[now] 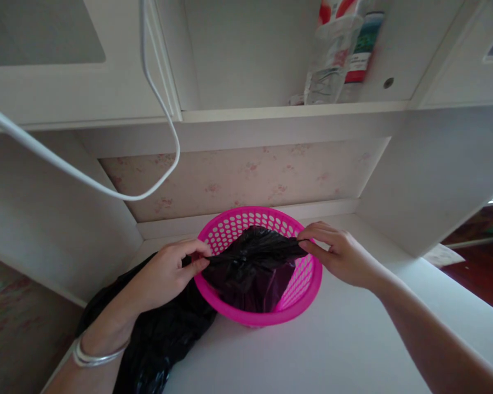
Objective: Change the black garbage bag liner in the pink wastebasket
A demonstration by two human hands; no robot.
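A black plastic bag (250, 268) is stretched across the mouth of a pink perforated basket (258, 317). My left hand (181, 271) pinches the bag's edge between thumb and fingers at the basket's left rim. At the right rim, my right hand (332, 249) pinches the opposite end of the same edge. The bag's lower part hangs inside the basket, and its bottom is hidden. Another black plastic bag (168, 334), full and crumpled, lies beside the basket, partly behind my left forearm.
The basket stands on a white surface (345, 339) between white side panels. Overhead is a cabinet shelf (246, 115) with a clear plastic container (326, 65) and a red-and-green labelled bottle (363, 49). A white cable (107, 189) loops down at upper left.
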